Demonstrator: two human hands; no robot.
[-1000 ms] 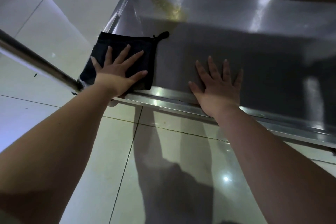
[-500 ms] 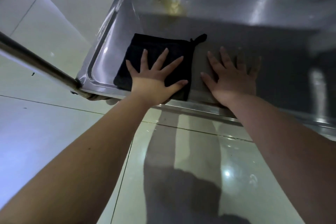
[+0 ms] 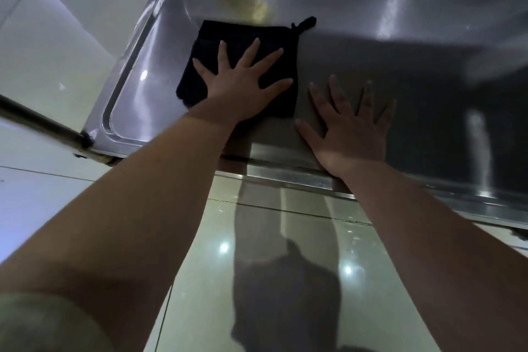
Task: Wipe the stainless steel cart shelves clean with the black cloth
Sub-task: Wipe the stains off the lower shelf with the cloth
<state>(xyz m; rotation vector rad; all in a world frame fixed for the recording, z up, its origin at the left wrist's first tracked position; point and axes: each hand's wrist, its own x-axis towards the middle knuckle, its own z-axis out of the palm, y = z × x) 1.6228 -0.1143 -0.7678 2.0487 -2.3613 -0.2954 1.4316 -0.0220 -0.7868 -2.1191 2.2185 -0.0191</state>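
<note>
- My left hand (image 3: 237, 86) lies palm down on top of the folded black cloth (image 3: 243, 33). Its fingers (image 3: 251, 51) are straight and spread wide, pressing the cloth flat and not curled round it.
- The cloth sits on the stainless steel cart shelf (image 3: 400, 37), in the left part, well in from the near rim.
- Folded, the cloth is close to square, so I cannot name a clear long axis. Its sides run roughly with the shelf's edges, slightly skewed.
- A small black hanging loop (image 3: 305, 23) sticks out from the cloth's far right corner. It lies on the steel and points away from me and to the right.
- My right hand (image 3: 351, 131) is flat on the bare steel just beside the cloth's right edge, fingers straight and fanned, holding nothing. I cannot tell whether the thumb tip touches the cloth's near right corner.
- The shelf's long axis runs left to right across my view, and a raised rim with rounded corners goes around it.
- A yellow-brown smear (image 3: 245, 0) marks the steel just beyond the cloth's far edge, toward the far left corner.
- A round metal tube (image 3: 37, 120) meets the shelf at its near left corner.
- Below my forearms is a glossy pale tiled floor (image 3: 257, 237) — a dark shadow falls across it.
</note>
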